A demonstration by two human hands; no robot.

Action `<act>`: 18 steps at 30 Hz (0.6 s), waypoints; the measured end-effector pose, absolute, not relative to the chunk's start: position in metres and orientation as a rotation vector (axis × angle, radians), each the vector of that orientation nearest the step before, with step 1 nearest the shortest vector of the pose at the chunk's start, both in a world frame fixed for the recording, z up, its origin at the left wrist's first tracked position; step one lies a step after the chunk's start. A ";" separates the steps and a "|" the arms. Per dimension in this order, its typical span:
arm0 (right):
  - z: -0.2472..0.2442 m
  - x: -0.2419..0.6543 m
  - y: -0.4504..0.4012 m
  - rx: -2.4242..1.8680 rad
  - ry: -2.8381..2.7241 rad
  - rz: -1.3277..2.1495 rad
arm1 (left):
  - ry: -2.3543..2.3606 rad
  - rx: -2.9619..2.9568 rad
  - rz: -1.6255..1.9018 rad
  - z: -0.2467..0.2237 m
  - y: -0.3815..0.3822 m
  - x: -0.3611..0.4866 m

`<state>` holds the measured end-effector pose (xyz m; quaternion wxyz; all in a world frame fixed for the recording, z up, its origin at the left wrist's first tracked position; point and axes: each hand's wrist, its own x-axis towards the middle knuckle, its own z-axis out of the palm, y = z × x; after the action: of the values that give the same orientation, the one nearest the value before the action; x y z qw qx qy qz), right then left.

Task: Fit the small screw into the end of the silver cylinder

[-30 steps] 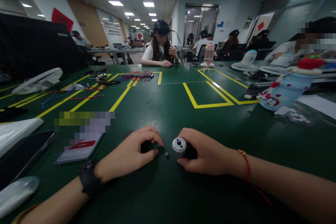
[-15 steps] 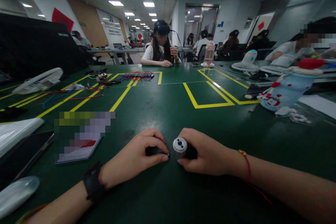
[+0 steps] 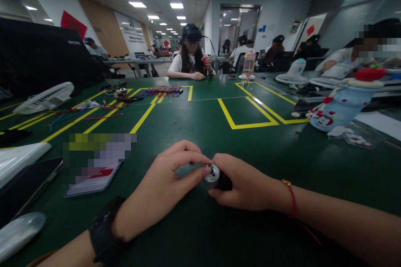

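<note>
My right hand (image 3: pixel 241 181) is closed around a small motor (image 3: pixel 212 180), a silver metal cylinder standing upright with dark holes in its top face. My left hand (image 3: pixel 175 175) is closed in a pinch, with thumb and forefinger at the top face of the motor. Between these fingertips is a tiny metal part, mostly hidden by them. Whether the part sits in a hole or only touches the face, I cannot tell. The lower part of the motor is largely covered by my right hand.
Left of my hands lie a phone (image 3: pixel 94 171), a dark tablet-like slab (image 3: pixel 28 187) and a white mouse (image 3: pixel 21 231). Farther back are wires (image 3: pixel 163 91) and a white fan (image 3: pixel 45 98). A blue bottle (image 3: pixel 341 104) stands at right. Across the table sits a person (image 3: pixel 191 56).
My left hand has moved right and up, bringing its pinched fingertips from beside the motor onto its top face. The right hand keeps holding the motor nearly in place.
</note>
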<state>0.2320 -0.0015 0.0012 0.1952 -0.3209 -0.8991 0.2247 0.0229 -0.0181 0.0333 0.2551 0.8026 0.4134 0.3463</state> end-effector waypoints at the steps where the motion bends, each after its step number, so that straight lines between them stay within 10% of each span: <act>1: 0.001 0.232 -0.002 -0.898 -2.523 0.625 | 1.123 2.189 0.925 0.033 -0.018 0.024; 18: 0.002 0.231 -0.002 -0.853 -2.507 0.630 | 1.099 2.211 0.846 0.029 -0.025 0.018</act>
<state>0.2315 -0.0019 0.0022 0.2083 -0.3066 -0.9008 0.2262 0.0184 -0.0253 0.0291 0.2626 0.8173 0.4064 0.3129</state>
